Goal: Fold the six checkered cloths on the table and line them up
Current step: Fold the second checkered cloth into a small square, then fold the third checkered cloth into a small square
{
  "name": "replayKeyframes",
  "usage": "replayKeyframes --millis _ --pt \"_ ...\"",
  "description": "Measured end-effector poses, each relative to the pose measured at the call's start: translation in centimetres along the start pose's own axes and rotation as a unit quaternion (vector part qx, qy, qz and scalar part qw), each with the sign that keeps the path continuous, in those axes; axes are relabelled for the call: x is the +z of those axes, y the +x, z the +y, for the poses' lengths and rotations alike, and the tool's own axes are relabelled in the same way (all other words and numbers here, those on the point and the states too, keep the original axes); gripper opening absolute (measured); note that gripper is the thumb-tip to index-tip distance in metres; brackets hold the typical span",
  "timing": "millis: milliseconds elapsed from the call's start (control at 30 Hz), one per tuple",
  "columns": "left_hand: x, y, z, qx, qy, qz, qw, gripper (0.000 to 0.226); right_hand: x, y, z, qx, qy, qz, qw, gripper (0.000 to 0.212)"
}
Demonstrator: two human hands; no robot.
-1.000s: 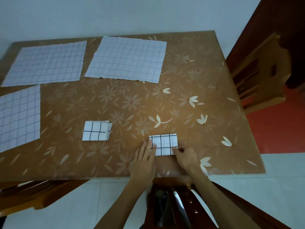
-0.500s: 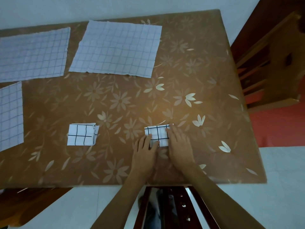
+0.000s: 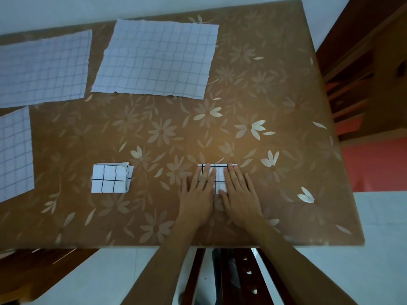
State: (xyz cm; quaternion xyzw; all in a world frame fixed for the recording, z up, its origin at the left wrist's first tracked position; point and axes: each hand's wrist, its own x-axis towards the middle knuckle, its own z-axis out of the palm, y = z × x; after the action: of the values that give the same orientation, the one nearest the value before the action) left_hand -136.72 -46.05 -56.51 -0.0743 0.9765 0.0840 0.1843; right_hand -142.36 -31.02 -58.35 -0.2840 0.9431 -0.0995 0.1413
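On the brown flowered desk (image 3: 286,84), near edge: small folded white checkered cloth (image 3: 220,180).
Left hand (image 3: 197,194): fingers straight, flat on it.
Right hand (image 3: 239,194): the same, just beside.

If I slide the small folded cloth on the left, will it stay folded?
The folded cloth likely slides easily; the table looks glossy. Its layers splay at the right edge, so it may loosen. Thin, so probably floppy if lifted.

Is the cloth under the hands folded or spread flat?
Folded: the cloth is a small packet showing only a few checks, with the left hand and right hand pressing flat on it.
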Motion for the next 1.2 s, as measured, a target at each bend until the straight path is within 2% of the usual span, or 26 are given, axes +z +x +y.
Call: replayKeyframes --millis 67,133,267,433,567,700,767,867,933,1033,1200 --pt "-1.1 0.1 0.2 0.005 0.005 -0.036 0.999 0.065 -0.6 0.1 -0.8 0.012 -0.003 -0.004 1.0 0.064" --pt "-2.9 0.1 0.2 -0.002 -0.04 -0.048 0.998 0.062 -1.7 0.4 -1.6 0.008 -0.006 0.002 1.0 0.064" --pt "-5.8 -2.0 -1.2 -0.04 -0.204 0.033 0.978 0.057 -4.7 1.1 -3.5 0.006 0.06 0.042 0.997 0.045" --pt "-8.1 -7.4 -6.2 -0.075 -0.162 0.021 0.984 0.032 -7.6 0.5 -7.8 -0.014 0.127 0.014 0.992 0.026" --pt "-9.2 -13.0 -10.8 -0.104 -0.183 0.047 0.976 0.012 -8.9 -1.5 -12.4 -0.031 0.153 -0.026 0.987 0.023" --pt "-10.0 -19.6 -15.7 -0.162 -0.19 0.052 0.967 0.021 -9.5 -3.5 -18.5 -0.058 0.083 -0.069 0.993 0.022" --pt "-9.9 -23.1 -18.6 -0.16 -0.183 0.064 0.968 0.023 -9.7 -4.7 -21.9 -0.062 0.062 -0.093 0.992 0.019" --pt "-9.9 -28.1 -23.0 -0.179 -0.187 0.083 0.962 0.028 -9.5 -6.2 -27.0 -0.076 0.057 -0.086 0.992 0.01" --pt "-9.9 -31.1 -25.6 -0.188 -0.206 0.11 0.954 0.032 -9.1 -7.4 -30.8 -0.097 0.043 -0.068 0.992 0.014" --pt "-10.1 -35.3 -28.8 -0.206 -0.271 0.141 0.93 0.023 -8.0 -9.2 -36.6 -0.121 0.041 -0.045 0.991 0.032" --pt "-9.0 -41.0 -33.6 -0.246 -0.351 0.16 0.889 0.02 -6.5 -10.4 -45.2 -0.179 0.016 -0.074 0.981 0.03"
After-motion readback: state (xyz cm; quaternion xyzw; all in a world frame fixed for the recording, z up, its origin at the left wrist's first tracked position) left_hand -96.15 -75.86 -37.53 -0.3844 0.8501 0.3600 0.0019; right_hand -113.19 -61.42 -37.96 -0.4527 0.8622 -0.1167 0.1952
